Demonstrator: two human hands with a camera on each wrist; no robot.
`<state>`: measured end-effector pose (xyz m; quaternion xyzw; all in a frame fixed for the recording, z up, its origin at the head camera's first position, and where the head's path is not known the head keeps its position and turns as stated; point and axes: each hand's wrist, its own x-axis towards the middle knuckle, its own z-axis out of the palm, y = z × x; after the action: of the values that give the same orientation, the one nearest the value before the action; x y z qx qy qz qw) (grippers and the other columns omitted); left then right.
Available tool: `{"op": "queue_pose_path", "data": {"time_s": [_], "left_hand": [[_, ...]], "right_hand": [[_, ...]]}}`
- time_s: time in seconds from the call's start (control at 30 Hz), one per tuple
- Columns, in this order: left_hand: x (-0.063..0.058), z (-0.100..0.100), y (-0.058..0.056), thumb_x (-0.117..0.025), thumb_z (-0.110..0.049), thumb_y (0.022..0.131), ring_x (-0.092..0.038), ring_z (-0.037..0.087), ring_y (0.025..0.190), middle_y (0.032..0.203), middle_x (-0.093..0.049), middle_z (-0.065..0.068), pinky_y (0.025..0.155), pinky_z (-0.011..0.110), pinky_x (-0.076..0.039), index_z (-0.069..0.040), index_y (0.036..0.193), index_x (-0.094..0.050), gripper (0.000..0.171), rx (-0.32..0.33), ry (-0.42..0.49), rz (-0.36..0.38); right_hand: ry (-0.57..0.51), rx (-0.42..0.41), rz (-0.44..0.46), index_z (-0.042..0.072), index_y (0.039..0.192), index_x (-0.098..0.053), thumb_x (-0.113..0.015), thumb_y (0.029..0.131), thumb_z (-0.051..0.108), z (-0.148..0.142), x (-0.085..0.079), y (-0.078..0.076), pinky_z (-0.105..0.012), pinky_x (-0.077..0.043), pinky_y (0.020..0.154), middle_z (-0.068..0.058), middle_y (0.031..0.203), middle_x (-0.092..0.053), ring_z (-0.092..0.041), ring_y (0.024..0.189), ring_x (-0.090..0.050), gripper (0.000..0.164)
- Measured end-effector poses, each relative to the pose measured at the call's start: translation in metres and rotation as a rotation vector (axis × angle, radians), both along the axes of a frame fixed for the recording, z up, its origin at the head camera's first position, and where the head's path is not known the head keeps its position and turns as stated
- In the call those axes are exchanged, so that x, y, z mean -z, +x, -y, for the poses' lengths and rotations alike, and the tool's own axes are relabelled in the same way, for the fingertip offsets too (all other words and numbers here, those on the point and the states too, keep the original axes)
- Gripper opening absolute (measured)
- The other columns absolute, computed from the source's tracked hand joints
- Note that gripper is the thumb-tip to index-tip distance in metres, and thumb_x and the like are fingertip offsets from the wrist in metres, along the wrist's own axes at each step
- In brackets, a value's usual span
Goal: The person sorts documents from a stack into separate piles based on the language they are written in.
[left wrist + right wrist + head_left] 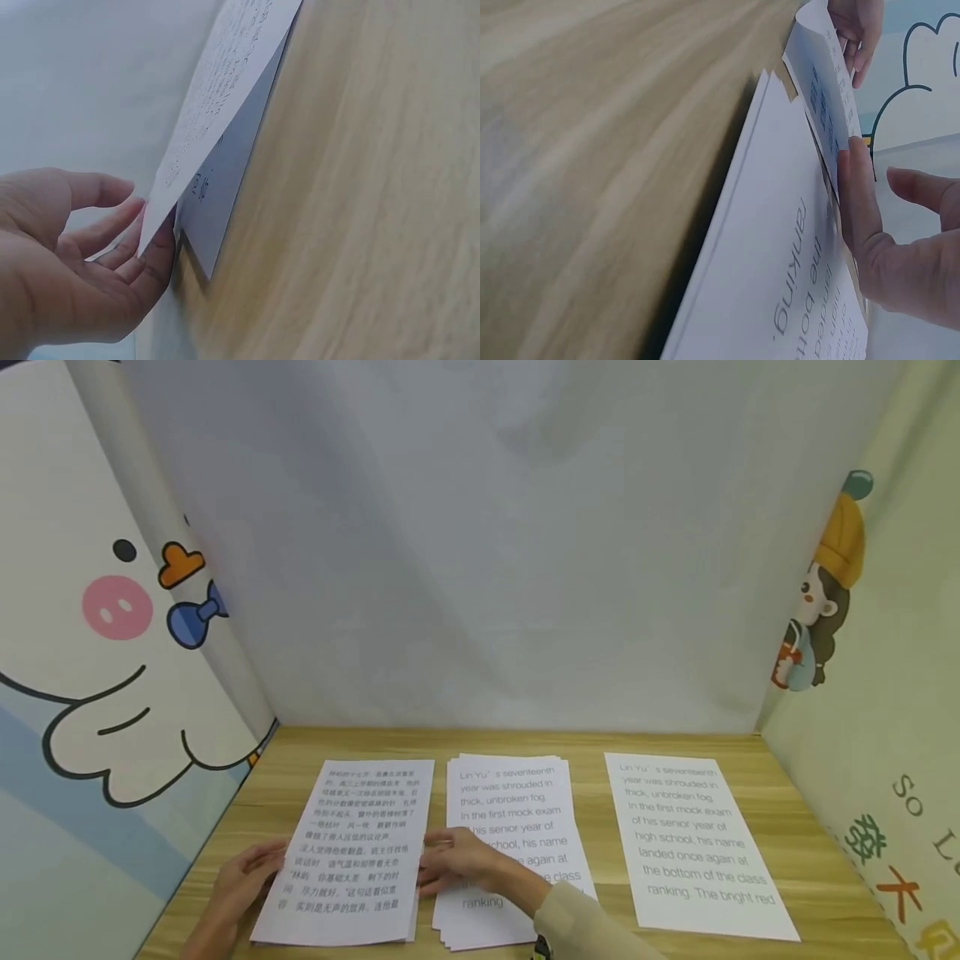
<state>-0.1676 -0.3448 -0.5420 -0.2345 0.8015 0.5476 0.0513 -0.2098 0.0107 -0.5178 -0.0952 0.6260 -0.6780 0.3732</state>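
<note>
A white sheet of paper printed with Chinese text stands at the left, between my two hands. In the left wrist view it is raised above another printed sheet that lies beneath it. My left hand supports the upper sheet's left edge on bent fingers, its thumb apart from the paper. At the opposite edge my right hand touches the paper with nearly straight fingers; its thumb stands clear in the right wrist view. Under the right hand and forearm lies a stack of English-text sheets, slightly fanned and partly covered.
Apart to the right, a single English-text sheet lies on the wood-grain table. A plain pale backdrop rises behind the table. Cartoon-printed panels flank it, a white figure on the left one.
</note>
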Motion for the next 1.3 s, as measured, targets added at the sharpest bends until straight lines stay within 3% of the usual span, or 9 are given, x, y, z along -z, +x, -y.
{"op": "queue_pose_path", "data": {"time_s": [0.2,0.5,0.87,1.13,1.3], "left_hand": [[-0.006,0.005,0.003,-0.061,-0.021,0.101,-0.065,0.005,0.081,0.104,-0.073,0.004,0.068,0.023,-0.057,0.007,0.144,-0.048,0.053,-0.002,-0.004,-0.003],[-0.027,-0.002,0.006,-0.055,-0.018,0.104,-0.067,0.004,0.079,0.1,-0.074,-0.001,0.068,0.024,-0.058,0.009,0.142,-0.049,0.047,0.055,-0.056,-0.054],[-0.044,-0.048,-0.005,-0.055,-0.011,0.102,-0.069,0.011,0.081,0.111,-0.074,0.017,0.067,0.024,-0.058,0.009,0.135,-0.057,0.039,0.186,-0.066,-0.097],[-0.05,-0.091,-0.008,-0.059,-0.015,0.102,-0.069,0.018,0.087,0.112,-0.072,0.018,0.073,0.031,-0.06,0.005,0.133,-0.06,0.037,0.324,-0.024,-0.106],[-0.052,-0.109,-0.011,-0.058,-0.016,0.103,-0.07,0.02,0.089,0.115,-0.072,0.019,0.075,0.035,-0.062,0.005,0.135,-0.059,0.039,0.416,0.004,-0.146]], "right_hand": [[0.031,-0.032,-0.028,-0.011,0.149,-0.038,-0.058,0.099,0.005,-0.014,0.001,0.001,-0.041,-0.063,0.09,-0.027,0.122,-0.069,-0.04,0.11,-0.072,0.057],[0.064,-0.047,-0.011,-0.008,0.146,-0.045,-0.056,0.101,0.008,-0.046,0.004,0.006,-0.039,-0.064,0.084,-0.02,0.116,-0.071,-0.027,0.098,-0.074,0.048],[0.152,-0.031,-0.098,-0.005,0.144,-0.049,-0.061,0.1,0.017,-0.095,-0.01,0.005,-0.039,-0.064,0.085,-0.018,0.119,-0.073,-0.028,0.102,-0.075,0.051],[0.154,-0.008,-0.092,-0.007,0.149,-0.042,-0.059,0.102,0.022,-0.161,-0.015,0.015,-0.037,-0.063,0.089,-0.018,0.125,-0.068,-0.024,0.105,-0.072,0.057],[0.177,0.009,-0.126,-0.009,0.149,-0.04,-0.055,0.105,0.023,-0.19,-0.02,0.013,-0.037,-0.062,0.091,-0.019,0.127,-0.066,-0.024,0.108,-0.071,0.056]]}}
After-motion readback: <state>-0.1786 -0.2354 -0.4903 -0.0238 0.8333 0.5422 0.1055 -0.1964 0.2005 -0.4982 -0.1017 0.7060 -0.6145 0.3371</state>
